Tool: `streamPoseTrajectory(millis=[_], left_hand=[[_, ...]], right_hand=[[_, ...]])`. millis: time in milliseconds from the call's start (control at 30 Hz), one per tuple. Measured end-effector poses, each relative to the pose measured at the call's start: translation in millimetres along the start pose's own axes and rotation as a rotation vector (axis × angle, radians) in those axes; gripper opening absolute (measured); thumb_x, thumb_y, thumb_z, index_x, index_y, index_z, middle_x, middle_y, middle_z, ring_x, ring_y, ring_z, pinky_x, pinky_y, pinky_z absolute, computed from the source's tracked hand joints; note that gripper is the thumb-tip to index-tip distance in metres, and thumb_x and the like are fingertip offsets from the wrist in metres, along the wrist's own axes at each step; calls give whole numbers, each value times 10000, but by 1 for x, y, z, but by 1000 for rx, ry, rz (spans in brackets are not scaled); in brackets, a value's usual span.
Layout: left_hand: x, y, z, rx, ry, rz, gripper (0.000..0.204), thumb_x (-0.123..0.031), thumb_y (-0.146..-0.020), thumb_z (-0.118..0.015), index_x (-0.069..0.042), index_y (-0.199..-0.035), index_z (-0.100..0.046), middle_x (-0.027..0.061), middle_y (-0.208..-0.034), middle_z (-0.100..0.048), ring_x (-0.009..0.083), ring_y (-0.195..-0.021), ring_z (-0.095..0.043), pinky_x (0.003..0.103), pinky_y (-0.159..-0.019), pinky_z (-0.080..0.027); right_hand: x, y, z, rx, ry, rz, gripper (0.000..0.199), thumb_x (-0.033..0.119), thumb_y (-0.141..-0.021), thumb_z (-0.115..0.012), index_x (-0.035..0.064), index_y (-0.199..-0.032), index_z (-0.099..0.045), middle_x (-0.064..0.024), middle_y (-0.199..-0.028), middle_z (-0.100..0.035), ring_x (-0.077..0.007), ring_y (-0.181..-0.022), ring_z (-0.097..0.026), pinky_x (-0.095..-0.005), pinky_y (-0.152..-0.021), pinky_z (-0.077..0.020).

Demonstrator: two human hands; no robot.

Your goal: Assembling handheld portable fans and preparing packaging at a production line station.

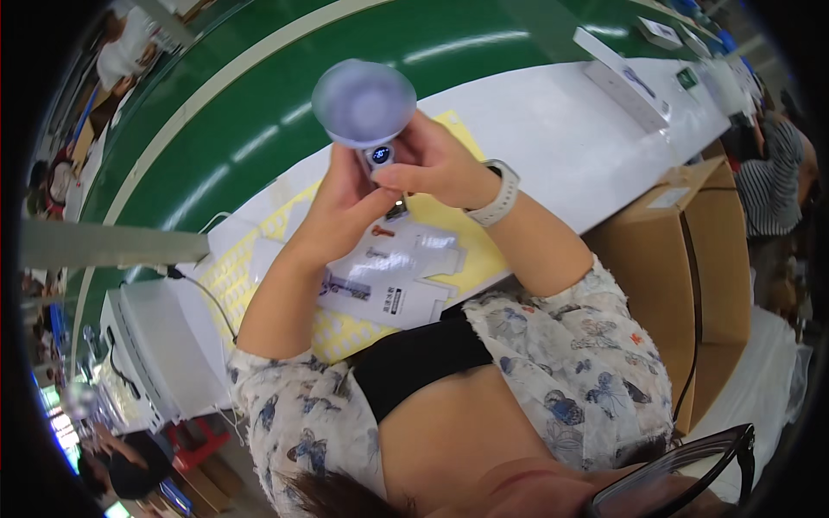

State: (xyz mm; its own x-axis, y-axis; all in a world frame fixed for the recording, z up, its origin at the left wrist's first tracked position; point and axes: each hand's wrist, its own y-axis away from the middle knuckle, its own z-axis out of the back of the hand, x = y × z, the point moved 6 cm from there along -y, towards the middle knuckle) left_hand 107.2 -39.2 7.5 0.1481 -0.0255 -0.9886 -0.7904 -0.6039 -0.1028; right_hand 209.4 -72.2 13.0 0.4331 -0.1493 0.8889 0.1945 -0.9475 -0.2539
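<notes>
lilac fan [364, 102]; green belt [285, 71]; yellow sheet [482, 259]; white butterfly-print sleeves [570, 345]

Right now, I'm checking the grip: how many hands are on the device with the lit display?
2: the left hand on the left of the handheld device, the right hand on its right. Both show, though parts are hidden behind it.

The display [380, 155] of the handheld device [365, 102], toward 11 o'clock, shows lit digits. The white printed carton sheet [401, 274], toward 7 o'clock, bears dark characters and a dark label block. Print on the white box [618, 93], toward 2 o'clock, is illegible.
</notes>
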Motion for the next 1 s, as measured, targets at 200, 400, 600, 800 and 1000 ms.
streamPoseTrajectory(millis=[200, 400, 600, 800, 1000], left_hand=[[-4, 3, 4, -44, -85, -58, 702, -108, -809, -700, -48, -1362, -272, 108, -1179, -494, 186, -988, -561, 332, -812, -501], [-14, 0, -3, -83, -481, 27, 691, -181, -759, -767, -39, -1317, -384, 104, -1116, -550, 203, -924, -603, 318, -735, -524], [8, 4, -4, 195, 59, 289, 696, -195, -756, -772, -36, -1324, -402, 122, -1090, -569, 204, -918, -609, 305, -690, -529], [-13, 4, -9, 163, -323, 57, 687, -96, -713, -785, -52, -1306, -442, 122, -1093, -555, 210, -908, -611, 328, -669, -542], [-47, 7, -19, -64, -842, -267, 708, -57, -592, -833, -60, -1228, -523, 112, -965, -549, 232, -855, -614, 324, -668, -542]], right_hand=[[3, -2, 8, -21, 144, 29, 723, 184, -821, -724, 39, -1390, -302, -83, -1271, -469, -170, -1164, -474, -303, -964, -415], [34, 2, 17, -227, 311, 279, 804, 371, -788, -745, 40, -1386, -323, -84, -1240, -489, -166, -1152, -489, -314, -967, -406], [42, 8, 29, -276, 237, 335, 895, 495, -788, -708, 38, -1424, -275, -98, -1228, -505, -183, -1138, -507, -331, -965, -416], [56, 4, 31, -178, -160, 364, 825, 570, -870, -516, 58, -1458, -245, -140, -1201, -529, -221, -1092, -534, -349, -918, -436], [47, 1, 45, -102, -376, 371, 667, 490, -948, -318, 27, -1428, -309, -217, -1247, -537, -276, -1040, -579, -368, -895, -466]])
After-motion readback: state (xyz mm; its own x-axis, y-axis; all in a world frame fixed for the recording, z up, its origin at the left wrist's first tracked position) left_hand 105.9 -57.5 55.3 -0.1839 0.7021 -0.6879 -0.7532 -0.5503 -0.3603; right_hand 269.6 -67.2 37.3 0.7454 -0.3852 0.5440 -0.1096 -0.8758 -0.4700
